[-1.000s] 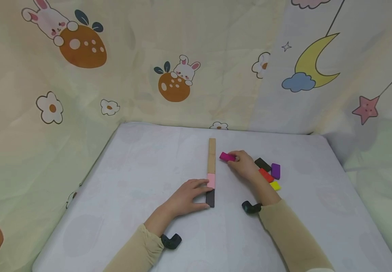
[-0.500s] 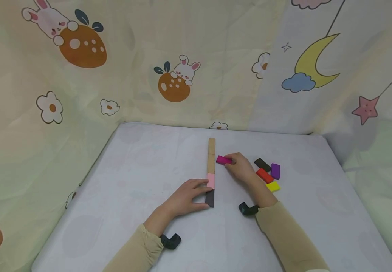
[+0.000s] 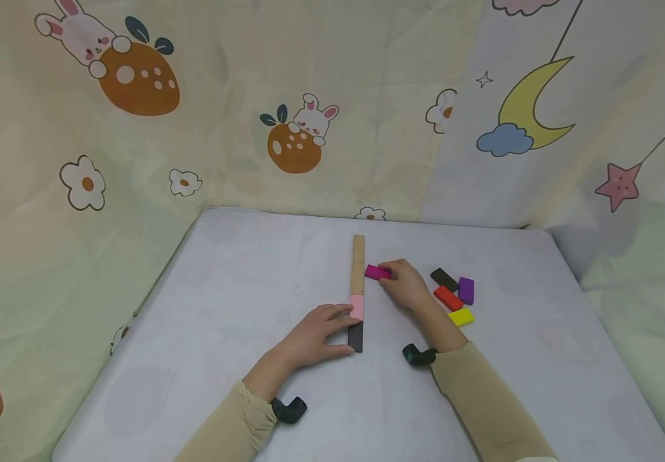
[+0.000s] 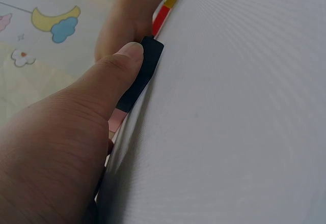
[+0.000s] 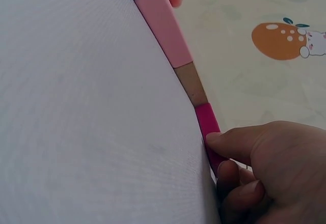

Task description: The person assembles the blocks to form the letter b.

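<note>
Head view: from above the near side, facing forward and down at a moderate remove; white tabletop (image 3: 240, 276) toward 6 o'clock, printed backdrop (image 3: 217, 77) toward 12. Left wrist view: close up, low and tilted, tabletop toward 3 o'clock, facing past the left hand (image 4: 71, 132) to the right forearm (image 4: 130, 15). Right wrist view: likewise close, tabletop toward 9, right hand (image 5: 280, 170) at 4. All three share the pink block (image 5: 164, 28) and adjoining black block (image 4: 140, 76).

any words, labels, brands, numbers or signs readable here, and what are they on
None can be read.
The magenta block, row of blocks and loose blocks show plain surfaces.
The cloth backdrop shows pictures, such as a moon and a star, without lettering.
Any marking on the left wrist's black camera is too small to read.
</note>
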### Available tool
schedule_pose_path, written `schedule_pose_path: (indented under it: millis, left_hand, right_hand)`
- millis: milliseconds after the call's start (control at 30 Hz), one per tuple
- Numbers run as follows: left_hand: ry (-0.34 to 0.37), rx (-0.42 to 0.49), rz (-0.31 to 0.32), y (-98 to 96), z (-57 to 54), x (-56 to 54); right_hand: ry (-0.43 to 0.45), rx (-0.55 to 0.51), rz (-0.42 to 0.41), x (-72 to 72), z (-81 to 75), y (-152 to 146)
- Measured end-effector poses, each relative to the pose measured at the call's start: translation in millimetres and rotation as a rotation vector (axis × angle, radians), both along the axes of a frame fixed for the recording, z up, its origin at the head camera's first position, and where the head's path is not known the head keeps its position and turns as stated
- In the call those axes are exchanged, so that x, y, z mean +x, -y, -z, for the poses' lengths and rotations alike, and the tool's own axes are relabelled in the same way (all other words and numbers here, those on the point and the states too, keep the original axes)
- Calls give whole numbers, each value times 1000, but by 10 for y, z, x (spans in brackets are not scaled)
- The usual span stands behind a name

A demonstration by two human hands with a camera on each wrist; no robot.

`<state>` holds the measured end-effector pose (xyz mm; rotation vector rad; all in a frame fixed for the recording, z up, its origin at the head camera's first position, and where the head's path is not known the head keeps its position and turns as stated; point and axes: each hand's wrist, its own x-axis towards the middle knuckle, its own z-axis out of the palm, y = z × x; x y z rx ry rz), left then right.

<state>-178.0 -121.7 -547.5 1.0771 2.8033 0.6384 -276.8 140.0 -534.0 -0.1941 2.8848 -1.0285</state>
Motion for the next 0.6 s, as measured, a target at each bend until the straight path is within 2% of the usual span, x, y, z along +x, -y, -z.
schedule_pose_path:
  millis: [300, 600]
  left_hand:
    - [-2, 2, 1, 4, 14, 0]
    - [-18, 4, -1, -8, 25, 0]
  right_hand:
    - [7, -8, -5, -30, 41, -20]
    - [13, -14, -1, -18, 2, -9]
